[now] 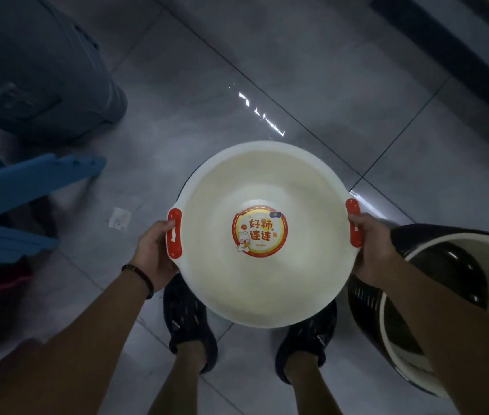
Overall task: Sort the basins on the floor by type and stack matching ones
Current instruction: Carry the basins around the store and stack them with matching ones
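White basin [262, 283], held above the tile floor [297, 85], bears a round sticker [259, 231] reading 好柿连连. Left hand [154, 250] and right hand [370, 250] each grip 1 red handle. Black basins [452, 256] crowd its right edge; open floor lies ahead.

The single head-worn view looks steeply down, close over the hands [261, 250], toward the tiled floor [312, 85].

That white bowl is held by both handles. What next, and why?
Probably lower the white basin onto bare floor ahead, not into the black basins beside it: they look a different type. The left hand and right hand each grip a red handle.
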`<state>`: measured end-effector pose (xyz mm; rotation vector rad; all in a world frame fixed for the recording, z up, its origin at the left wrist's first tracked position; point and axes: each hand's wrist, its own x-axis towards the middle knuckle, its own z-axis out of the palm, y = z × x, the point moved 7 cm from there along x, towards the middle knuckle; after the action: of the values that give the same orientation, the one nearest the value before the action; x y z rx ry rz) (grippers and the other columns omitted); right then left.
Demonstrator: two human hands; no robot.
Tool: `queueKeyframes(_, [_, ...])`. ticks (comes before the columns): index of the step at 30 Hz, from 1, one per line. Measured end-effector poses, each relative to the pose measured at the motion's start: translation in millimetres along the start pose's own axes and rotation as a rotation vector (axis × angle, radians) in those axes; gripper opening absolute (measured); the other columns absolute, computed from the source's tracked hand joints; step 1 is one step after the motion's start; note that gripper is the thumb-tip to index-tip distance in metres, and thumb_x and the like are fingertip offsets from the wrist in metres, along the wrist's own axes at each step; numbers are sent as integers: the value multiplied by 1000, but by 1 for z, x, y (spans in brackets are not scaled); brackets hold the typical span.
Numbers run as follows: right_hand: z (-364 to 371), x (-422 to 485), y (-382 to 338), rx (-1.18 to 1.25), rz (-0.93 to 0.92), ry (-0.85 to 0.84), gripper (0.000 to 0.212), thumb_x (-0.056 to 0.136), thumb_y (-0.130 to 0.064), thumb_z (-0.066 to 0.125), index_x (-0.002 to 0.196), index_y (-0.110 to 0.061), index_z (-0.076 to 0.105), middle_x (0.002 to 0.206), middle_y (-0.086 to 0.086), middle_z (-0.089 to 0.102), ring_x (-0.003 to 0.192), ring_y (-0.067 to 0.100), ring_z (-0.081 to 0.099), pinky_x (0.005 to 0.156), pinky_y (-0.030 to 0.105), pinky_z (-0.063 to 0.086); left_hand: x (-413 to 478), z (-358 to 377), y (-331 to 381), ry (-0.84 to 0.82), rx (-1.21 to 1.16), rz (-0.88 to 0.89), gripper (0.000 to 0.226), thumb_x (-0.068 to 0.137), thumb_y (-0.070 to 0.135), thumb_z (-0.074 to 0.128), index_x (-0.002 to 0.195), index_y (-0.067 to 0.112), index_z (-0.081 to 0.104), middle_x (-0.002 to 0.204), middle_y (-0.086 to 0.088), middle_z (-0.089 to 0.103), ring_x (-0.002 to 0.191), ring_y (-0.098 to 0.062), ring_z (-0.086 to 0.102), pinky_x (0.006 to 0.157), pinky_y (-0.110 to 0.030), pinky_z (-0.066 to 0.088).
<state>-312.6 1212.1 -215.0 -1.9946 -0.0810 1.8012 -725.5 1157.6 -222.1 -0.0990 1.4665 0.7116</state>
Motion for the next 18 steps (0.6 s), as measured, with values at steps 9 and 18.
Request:
queueKeyframes(9, [50, -186, -160, -143, -164, -29, 32, 94, -33, 60, 117, -12, 70, 110, 17, 80, 107, 45, 71, 110, 70, 45, -153, 29, 140, -28, -88, 152, 45, 95, 40, 61, 132, 15, 69, 133, -18, 68, 117, -37, 66, 110, -58, 44])
queueKeyframes(18, [139, -473, -350, -105, -353, -27, 66, 74, -61, 78, 117, -10, 79, 117, 24, 77, 117, 56, 66, 109, 73, 44, -416, 60, 370, -128, -82, 291, 55, 84, 53, 73, 129, 21, 72, 128, -13, 72, 121, -35, 66, 112, -59, 43])
